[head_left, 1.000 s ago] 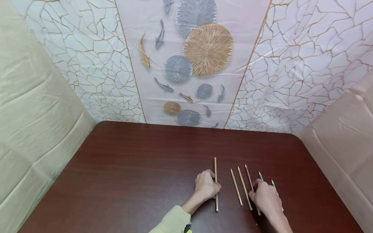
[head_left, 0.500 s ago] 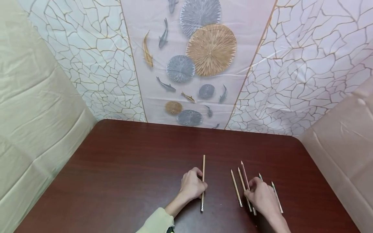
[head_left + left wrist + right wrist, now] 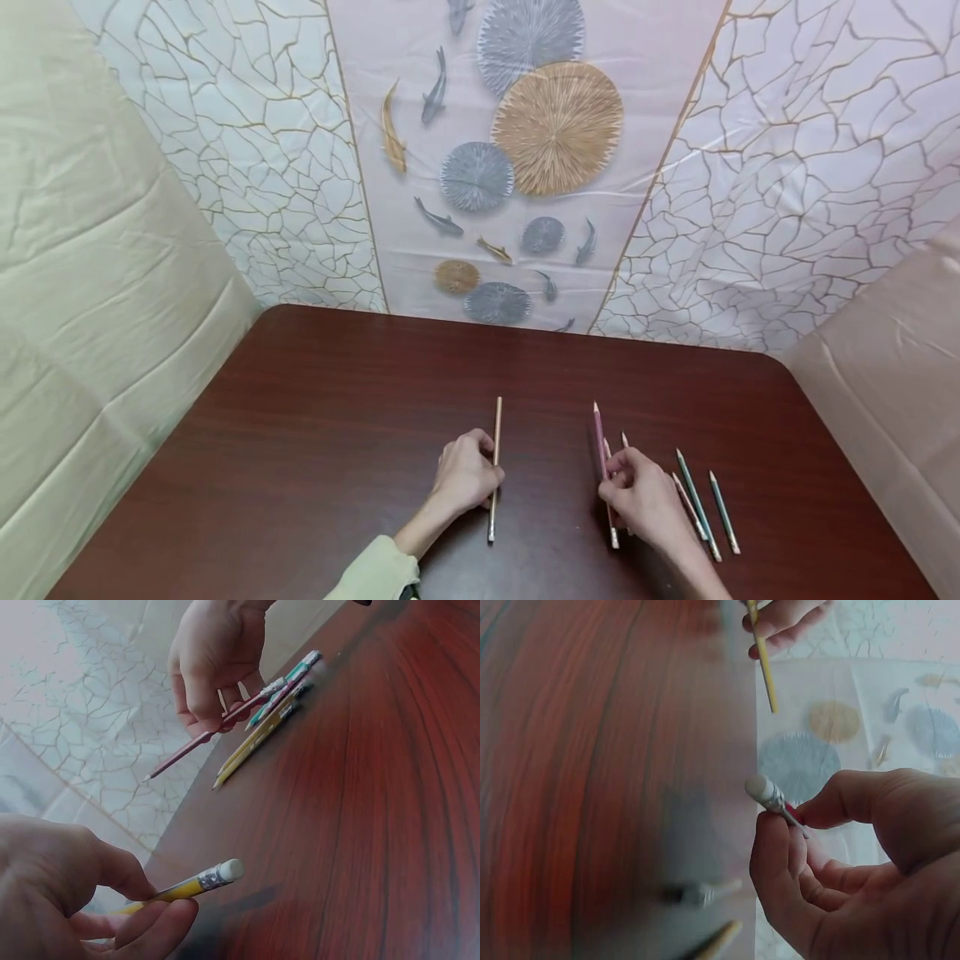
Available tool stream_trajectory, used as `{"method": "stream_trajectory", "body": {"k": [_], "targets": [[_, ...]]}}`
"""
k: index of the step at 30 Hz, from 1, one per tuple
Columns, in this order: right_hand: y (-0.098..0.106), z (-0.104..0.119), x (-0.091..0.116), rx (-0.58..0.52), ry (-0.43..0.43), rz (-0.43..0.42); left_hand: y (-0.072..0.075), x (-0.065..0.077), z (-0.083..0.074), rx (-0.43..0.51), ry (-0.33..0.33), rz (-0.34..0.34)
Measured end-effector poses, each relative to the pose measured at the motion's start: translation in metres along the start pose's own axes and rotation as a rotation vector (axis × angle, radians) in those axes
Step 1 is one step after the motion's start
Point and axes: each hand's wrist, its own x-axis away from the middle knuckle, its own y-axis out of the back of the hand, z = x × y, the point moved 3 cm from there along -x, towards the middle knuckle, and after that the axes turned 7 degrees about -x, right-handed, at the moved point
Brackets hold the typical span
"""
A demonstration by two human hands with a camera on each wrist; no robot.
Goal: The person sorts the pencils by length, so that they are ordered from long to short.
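My left hand pinches a yellow pencil between thumb and fingers over the table's middle. Its white eraser end points toward me, and in the right wrist view the far end of this yellow pencil looks blunt. To the right, my right hand holds a red pencil by thumb and fingertips, sharpened tip pointing away. The left wrist view shows this red pencil raised above two yellow pencils on the table. In the head view the right hand partly covers those two.
Right of the right hand lie a green pencil, another green pencil and a thin reddish pencil. The dark red-brown table reaches back to a patterned cloth wall, with pale cloth at the left side.
My left hand has moved left with the yellow pencil. The right hand has lifted the red pencil and carried it left over the yellow ones, uncovering a reddish pencil.
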Motion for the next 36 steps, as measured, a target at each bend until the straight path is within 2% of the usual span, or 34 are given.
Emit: {"method": "stream_trajectory", "body": {"k": [8, 14, 18, 25, 36], "targets": [[-0.035, 0.022, -0.005, -0.24, -0.027, 0.078, 0.023, 0.0, 0.021, -0.009, 0.05, -0.026], [-0.062, 0.033, -0.008, -0.354, -0.027, 0.139, 0.048, 0.0, 0.042, -0.026, 0.094, -0.039], [-0.075, 0.038, -0.008, -0.374, -0.027, 0.176, 0.06, 0.0, 0.052, -0.07, 0.099, -0.057], [-0.088, 0.042, -0.003, -0.384, -0.043, 0.225, 0.061, 0.004, 0.062, -0.078, 0.087, -0.036], [-0.119, 0.069, -0.014, -0.426, -0.003, 0.271, 0.08, -0.002, 0.07, -0.205, 0.078, -0.085]]}}
